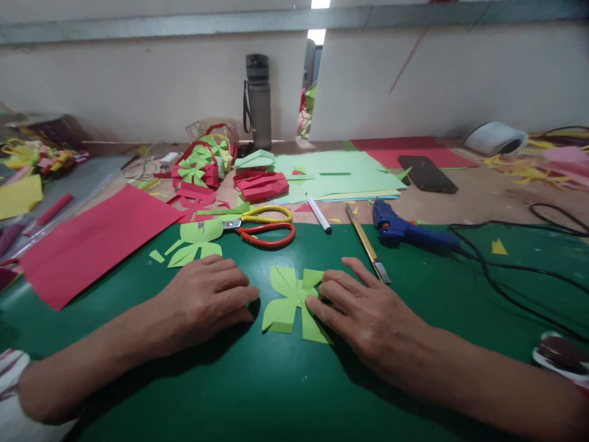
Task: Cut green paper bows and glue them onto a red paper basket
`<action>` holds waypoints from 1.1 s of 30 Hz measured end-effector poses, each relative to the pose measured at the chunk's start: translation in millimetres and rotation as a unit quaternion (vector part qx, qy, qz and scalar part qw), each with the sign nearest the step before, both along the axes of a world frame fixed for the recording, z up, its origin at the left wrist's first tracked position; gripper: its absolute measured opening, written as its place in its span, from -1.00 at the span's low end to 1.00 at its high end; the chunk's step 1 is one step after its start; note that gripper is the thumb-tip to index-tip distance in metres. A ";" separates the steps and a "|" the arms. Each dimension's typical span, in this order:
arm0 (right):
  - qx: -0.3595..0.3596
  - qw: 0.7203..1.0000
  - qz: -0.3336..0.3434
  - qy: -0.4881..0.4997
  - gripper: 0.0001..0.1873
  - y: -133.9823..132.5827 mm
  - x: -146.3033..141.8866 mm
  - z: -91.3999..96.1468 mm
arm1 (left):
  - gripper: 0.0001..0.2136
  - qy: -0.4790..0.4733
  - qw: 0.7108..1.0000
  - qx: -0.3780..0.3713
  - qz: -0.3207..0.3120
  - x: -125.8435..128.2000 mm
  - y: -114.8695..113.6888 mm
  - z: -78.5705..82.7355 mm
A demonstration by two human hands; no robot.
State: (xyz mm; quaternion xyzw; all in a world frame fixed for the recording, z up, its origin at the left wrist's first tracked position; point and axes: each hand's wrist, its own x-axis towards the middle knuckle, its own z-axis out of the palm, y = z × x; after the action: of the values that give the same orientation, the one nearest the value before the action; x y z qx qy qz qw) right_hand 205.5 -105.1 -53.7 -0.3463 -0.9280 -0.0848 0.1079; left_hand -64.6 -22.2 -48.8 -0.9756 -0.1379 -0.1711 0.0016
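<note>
A light green paper flower (pixel 281 316) with cut petals lies on the green mat in front of me. My right hand (pixel 363 307) grips its right-hand petals, thumb on top near the centre and the fingers curled at the edge. To the left of the flower rests my left hand (pixel 211 298), fingers loosely bent, thumb a little apart, with nothing visible in it. Beyond that hand lies another green paper flower (pixel 197 236), its upper right petal by the blades of scissors (pixel 269 227) with yellow and red handles.
Red paper (pixel 101 242) covers the left side. A marker (pixel 318 213), a utility knife (pixel 368 245) and a blue glue gun (pixel 409 230) with a black cord lie beyond my right hand. Further back are green sheets (pixel 340 169), a phone (pixel 427 174) and a bottle (pixel 259 104).
</note>
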 end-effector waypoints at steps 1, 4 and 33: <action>0.000 1.000 0.002 0.003 -0.72 0.2 0.3 -0.5 | -0.85 -0.010 1.000 -0.014 -0.009 3.0 -0.3 -4.0; -0.003 1.000 0.001 0.005 -0.71 1.0 0.7 -1.7 | -0.86 -0.037 0.997 -0.068 -0.020 11.5 -0.7 -14.4; -0.008 1.000 0.005 0.003 -0.75 0.3 2.2 -1.7 | -0.86 -0.035 0.861 -0.459 0.218 63.8 -15.9 5.6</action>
State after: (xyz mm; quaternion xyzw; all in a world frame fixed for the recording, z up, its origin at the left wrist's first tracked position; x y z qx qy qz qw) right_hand 207.7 -104.8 -55.4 -0.3431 -0.9299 -0.0762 0.1083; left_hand -0.9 -38.2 -43.2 -0.8045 -0.4096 -0.1179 -0.4137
